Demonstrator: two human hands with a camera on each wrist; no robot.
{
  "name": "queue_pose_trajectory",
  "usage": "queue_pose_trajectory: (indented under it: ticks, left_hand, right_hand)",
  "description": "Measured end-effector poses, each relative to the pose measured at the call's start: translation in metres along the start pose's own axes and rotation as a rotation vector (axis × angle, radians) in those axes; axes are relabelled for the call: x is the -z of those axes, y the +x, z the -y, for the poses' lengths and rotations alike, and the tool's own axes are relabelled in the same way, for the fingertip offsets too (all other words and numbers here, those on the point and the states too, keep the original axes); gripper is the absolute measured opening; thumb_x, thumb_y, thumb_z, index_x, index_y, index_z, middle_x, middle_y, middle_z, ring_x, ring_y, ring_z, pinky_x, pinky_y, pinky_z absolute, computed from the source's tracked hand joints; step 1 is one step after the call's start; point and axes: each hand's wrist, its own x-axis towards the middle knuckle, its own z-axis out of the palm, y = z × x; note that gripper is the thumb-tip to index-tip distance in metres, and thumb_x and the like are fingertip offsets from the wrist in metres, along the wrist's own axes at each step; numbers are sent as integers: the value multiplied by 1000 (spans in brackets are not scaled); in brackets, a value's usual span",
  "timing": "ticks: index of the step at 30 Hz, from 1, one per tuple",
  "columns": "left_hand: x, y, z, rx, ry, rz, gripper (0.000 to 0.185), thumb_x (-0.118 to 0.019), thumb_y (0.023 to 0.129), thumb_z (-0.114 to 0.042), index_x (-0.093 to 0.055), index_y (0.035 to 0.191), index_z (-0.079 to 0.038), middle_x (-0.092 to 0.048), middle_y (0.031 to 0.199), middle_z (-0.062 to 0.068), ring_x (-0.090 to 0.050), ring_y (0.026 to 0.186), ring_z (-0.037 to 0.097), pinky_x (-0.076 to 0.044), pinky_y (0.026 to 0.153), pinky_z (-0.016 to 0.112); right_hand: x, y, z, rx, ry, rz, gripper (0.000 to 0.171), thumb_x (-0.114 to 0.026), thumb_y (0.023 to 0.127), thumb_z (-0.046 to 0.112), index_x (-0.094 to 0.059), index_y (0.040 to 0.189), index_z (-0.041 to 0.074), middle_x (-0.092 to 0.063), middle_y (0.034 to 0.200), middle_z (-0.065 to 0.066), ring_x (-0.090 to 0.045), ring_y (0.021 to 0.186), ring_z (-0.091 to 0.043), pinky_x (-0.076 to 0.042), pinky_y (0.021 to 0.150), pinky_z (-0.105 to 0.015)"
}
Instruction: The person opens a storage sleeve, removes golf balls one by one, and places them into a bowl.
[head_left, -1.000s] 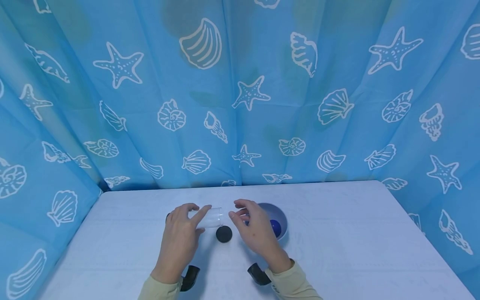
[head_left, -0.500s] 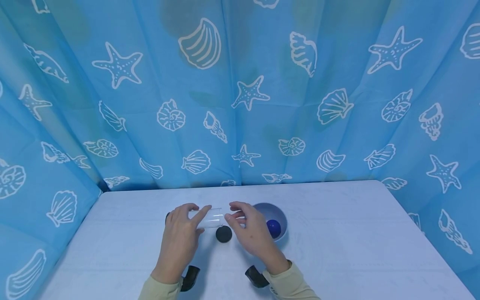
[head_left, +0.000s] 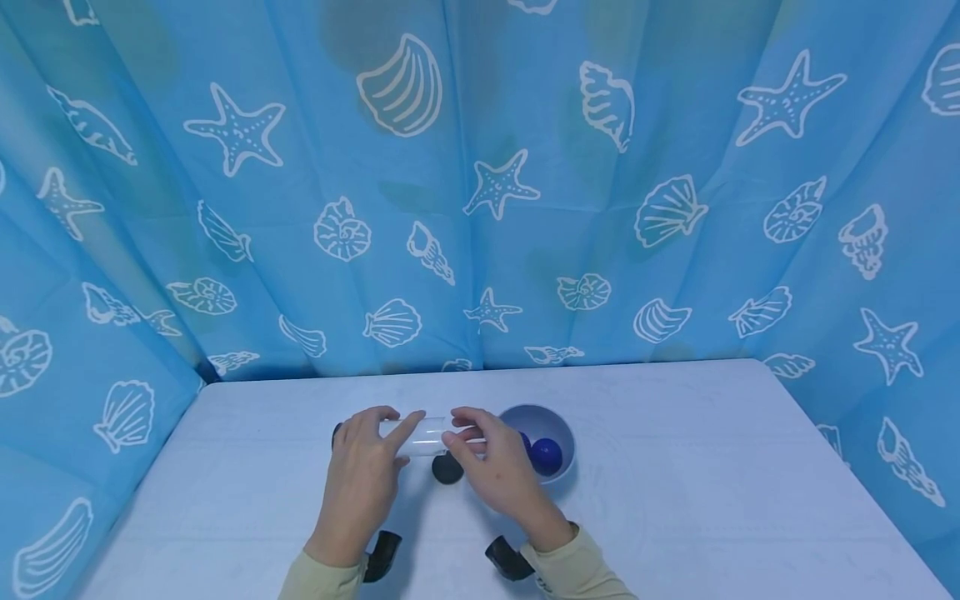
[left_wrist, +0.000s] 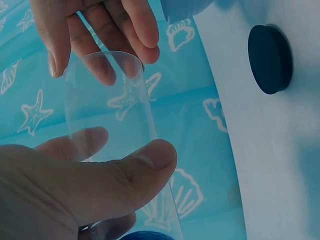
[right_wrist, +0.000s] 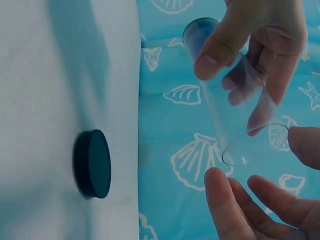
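My left hand [head_left: 362, 475] grips a clear plastic tube [head_left: 427, 436], held sideways above the table with its open mouth facing right. Something blue [left_wrist: 146, 236] shows inside the tube near its far end. My right hand [head_left: 498, 467] is at the tube's mouth, its fingers spread loosely around the rim; one fingertip [right_wrist: 306, 145] is at the rim and another sits just apart from it. Nothing is visible between those fingers. A round black cap [head_left: 447, 469] lies on the table below the mouth, also seen as a dark disc [right_wrist: 93, 164] in the right wrist view.
Right behind my right hand stands a blue-grey bowl [head_left: 561, 421] with dark blue balls [head_left: 547, 456] in it. A white cloth covers the table [head_left: 675, 483]. A blue curtain [head_left: 480, 208] with shell prints hangs along the back and sides.
My right hand has moved slightly left to the tube's mouth, uncovering more of the bowl and its balls. The left hand and tube have stayed nearly still.
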Motion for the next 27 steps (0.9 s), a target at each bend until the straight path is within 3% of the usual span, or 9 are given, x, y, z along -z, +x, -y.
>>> queue_pose_trajectory:
  ticks: [19,27]
  left_hand:
    - [2,0,-1,2,14,14,65,-92,67,-2,-71,126,-22,-61,120,15,-54,116,36,-43,106,54]
    - [5,0,0,-9,30,-5,64,-92,67,-1,-72,125,-21,-61,119,16,-54,115,35,-42,106,54]
  right_hand:
    - [-4,0,-3,-32,97,44,41,-58,102,39,-61,133,11,-67,121,-5,-65,111,-20,-55,96,-39]
    - [-5,0,-2,-107,238,94,45,-59,102,37,-58,137,9,-66,124,-7,-70,101,-17,-54,98,-43]
